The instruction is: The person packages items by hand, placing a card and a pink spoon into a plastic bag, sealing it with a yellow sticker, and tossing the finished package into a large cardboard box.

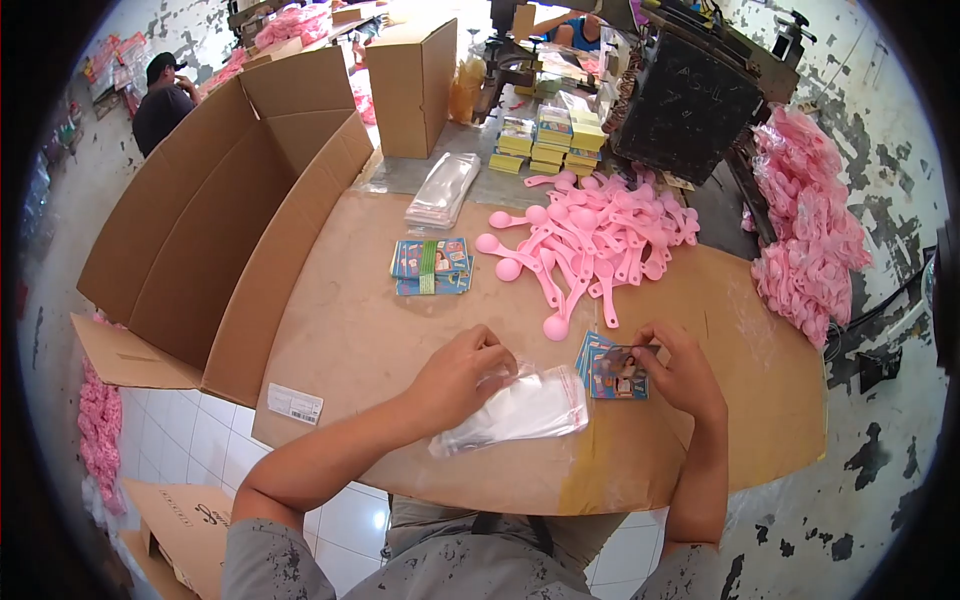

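My left hand is over a stack of clear plastic bags, its fingers closed on the top bag's edge. To the right, my right hand pinches the corner of a printed card just above a fanned pile of blue cards. Beyond both hands spreads a heap of pink plastic spoons. Left of the spoons lies a bundle of blue cards with a green band around it. Farther back is another stack of clear bags.
A large open cardboard box stands on the left, with a taller carton behind it. Banded card stacks sit at the back beside a black machine. Bagged pink spoons hang at right. A person is at far left.
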Motion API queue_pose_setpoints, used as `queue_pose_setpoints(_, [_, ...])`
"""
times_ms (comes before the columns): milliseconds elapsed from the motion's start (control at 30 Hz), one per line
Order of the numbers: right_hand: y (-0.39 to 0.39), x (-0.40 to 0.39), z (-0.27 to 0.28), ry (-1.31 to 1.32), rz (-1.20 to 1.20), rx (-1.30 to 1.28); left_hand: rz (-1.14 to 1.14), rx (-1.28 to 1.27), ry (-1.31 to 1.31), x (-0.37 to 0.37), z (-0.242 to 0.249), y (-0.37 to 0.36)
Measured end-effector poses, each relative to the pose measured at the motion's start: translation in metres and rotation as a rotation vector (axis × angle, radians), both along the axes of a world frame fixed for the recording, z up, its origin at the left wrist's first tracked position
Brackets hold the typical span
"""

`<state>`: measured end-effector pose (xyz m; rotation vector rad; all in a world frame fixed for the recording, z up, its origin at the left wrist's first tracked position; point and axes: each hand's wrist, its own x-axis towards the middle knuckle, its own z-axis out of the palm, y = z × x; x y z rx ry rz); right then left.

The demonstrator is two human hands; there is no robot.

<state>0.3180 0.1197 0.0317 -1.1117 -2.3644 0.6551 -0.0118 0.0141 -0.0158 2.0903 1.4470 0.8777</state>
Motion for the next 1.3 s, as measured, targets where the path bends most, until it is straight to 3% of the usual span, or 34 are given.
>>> queue_pose_setpoints(133, [-0.023, -0.019, 0.0, 0.344, 0.079, -0.435, 0.023, -0.129, -0.165, 0.009, 0.006, -0.001])
queue_pose_setpoints(233, [-0.042, -0.045, -0.017, 0.535, 0.162, -0.381, 0.06, -0.251, -0.348, 0.013, 0.012, -0.001])
queue_pose_setpoints(333, [-0.041, -0.059, -0.016, 0.184, 0.363, -0.24, 0.04, -0.108, -0.322, 0.012, -0.001, 0.0])
queue_pose_setpoints(433, [-0.042, -0.064, -0.033, -0.014, 0.412, 0.139, 0.043, -0.13, -0.217, 0.008, 0.003, 0.001])
queue_pose_setpoints(533, [-0.048, -0.065, -0.025, -0.052, 0.386, 0.154, 0.082, -0.289, -0.252, 0.008, 0.012, 0.001])
queue_pose_setpoints(633, [-0.049, -0.065, -0.029, -0.055, 0.386, 0.158, 0.051, -0.207, -0.437, 0.005, 0.001, 0.003])
queue_pose_setpoints(833, [-0.046, -0.063, -0.028, -0.062, 0.392, 0.115, 0.14, -0.293, -0.592, -0.002, -0.001, 0.009])
queue_pose_setpoints(1033, [-0.047, -0.062, -0.024, -0.048, 0.382, 0.027, 0.065, -0.304, -0.434, 0.004, 0.006, 0.004])
queue_pose_setpoints(1133, [-0.045, -0.06, -0.022, -0.03, 0.369, -0.013, 0.108, -0.325, -0.609, -0.011, 0.013, 0.01])
queue_pose_setpoints(1233, [-0.044, -0.059, -0.013, 0.096, 0.328, -0.183, 0.008, -0.539, -0.859, -0.022, 0.016, 0.013])
queue_pose_setpoints(1300, [-0.04, -0.057, -0.003, 0.217, 0.186, -0.164, -0.028, -0.602, -0.899, -0.017, 0.026, 0.009])
